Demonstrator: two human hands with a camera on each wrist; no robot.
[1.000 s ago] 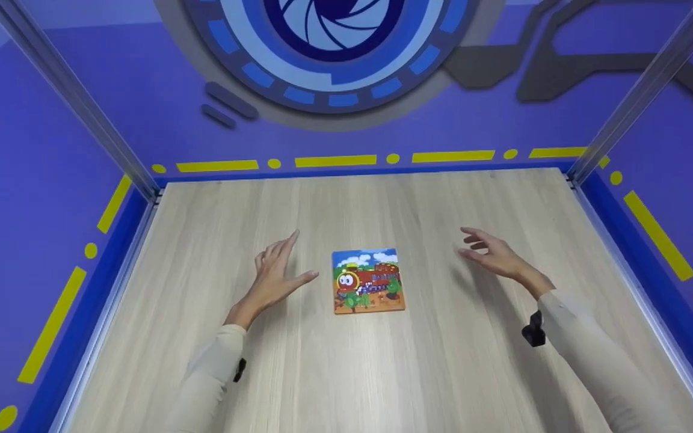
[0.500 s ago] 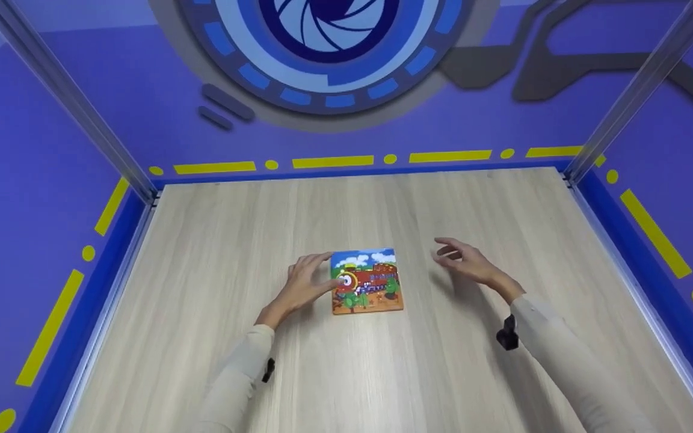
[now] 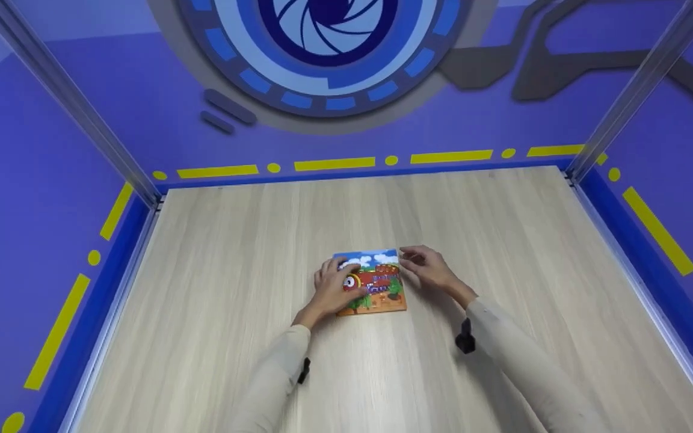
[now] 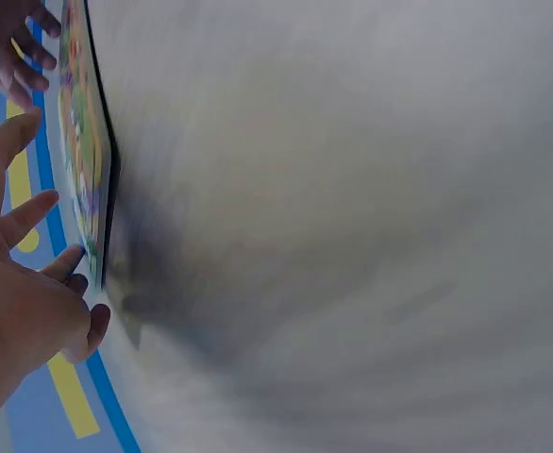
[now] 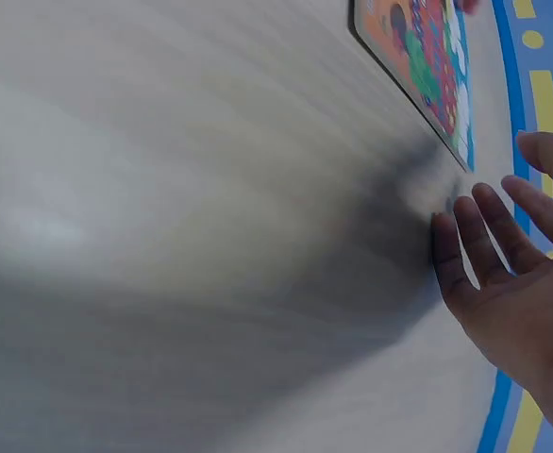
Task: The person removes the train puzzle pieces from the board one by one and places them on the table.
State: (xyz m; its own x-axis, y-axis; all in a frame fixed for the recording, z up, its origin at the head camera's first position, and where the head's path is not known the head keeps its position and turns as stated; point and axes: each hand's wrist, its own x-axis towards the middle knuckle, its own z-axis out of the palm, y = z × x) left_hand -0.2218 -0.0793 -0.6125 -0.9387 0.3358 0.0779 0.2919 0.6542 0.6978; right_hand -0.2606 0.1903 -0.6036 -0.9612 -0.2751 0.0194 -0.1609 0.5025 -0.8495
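Observation:
A thin, square picture board (image 3: pixel 382 294) with a bright cartoon train under a blue sky lies flat on the table. Over its left part reaches my left hand (image 3: pixel 333 287), thumb and fingers spread, covering some of the train's front. In the left wrist view, the fingers (image 4: pixel 31 219) spread along the board's edge. My right hand (image 3: pixel 432 267) is at the upper right edge of the board, its fingers loosely bent. The right wrist view shows these fingers (image 5: pixel 482 236) just off the board's corner, holding nothing.
The pale wood-grain table (image 3: pixel 250 240) is bordered by a blue back wall (image 3: pixel 142 108) and blue side walls with yellow dashes. Metal posts (image 3: pixel 635 90) stand at the back corners. A black wrist device (image 3: pixel 465 338) sits under the right sleeve.
Both hands have moved inward to the board. The left hand has come right over its left part, and the right hand has come left to its right edge. The board has stayed put.

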